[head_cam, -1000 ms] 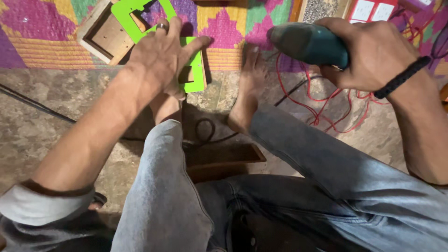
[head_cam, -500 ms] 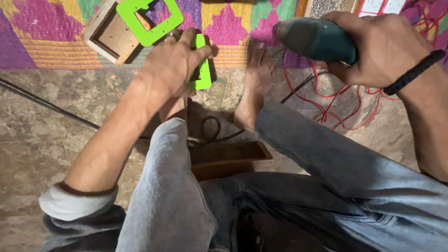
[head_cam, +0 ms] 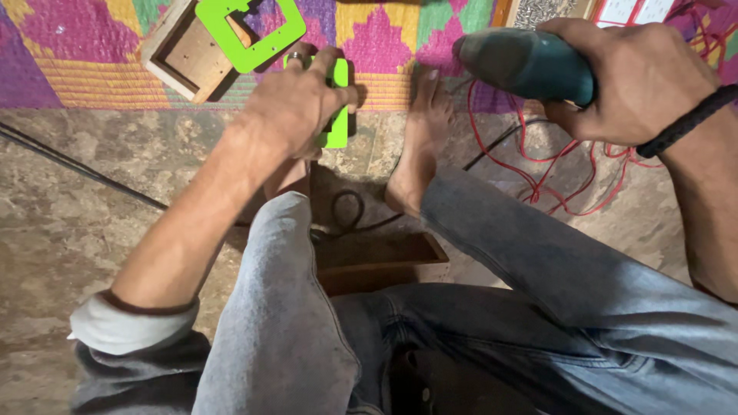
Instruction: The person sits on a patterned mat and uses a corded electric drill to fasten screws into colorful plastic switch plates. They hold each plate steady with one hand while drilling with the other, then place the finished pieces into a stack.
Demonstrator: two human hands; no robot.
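Seen from above, seated on a stone floor (head_cam: pixel 92 223) with knees in pale jeans (head_cam: pixel 492 307) spread and bare feet reaching toward a bright patterned mat (head_cam: pixel 84 46). Left hand (head_cam: pixel 296 104) stretched forward between the knees, fingers curled and clamped over a green plastic piece (head_cam: pixel 337 115), thumb pressed on its right edge, a ring on one finger. Green piece held on edge, narrow and long, long axis running away from the body, far end pointing toward the mat, near end toward the left foot; resting at the border of mat and floor, just left of the right foot (head_cam: pixel 419 146). Right hand (head_cam: pixel 638 77) raised to the right, fingers wrapped tight round the rear of a teal power tool (head_cam: pixel 526 65), a dark band on the wrist. Tool lying almost level, long axis left to right, nose pointing left toward the green piece yet well apart from it, above the right foot. Farther off on the mat, an open wooden box (head_cam: pixel 184 58) with a flat green frame (head_cam: pixel 246 31) laid across its corner. Loose red wire (head_cam: pixel 538 169) looped on the floor beneath the tool. A wooden block (head_cam: pixel 377 261) between the legs, with a dark cord (head_cam: pixel 346 211) coiled just beyond it.
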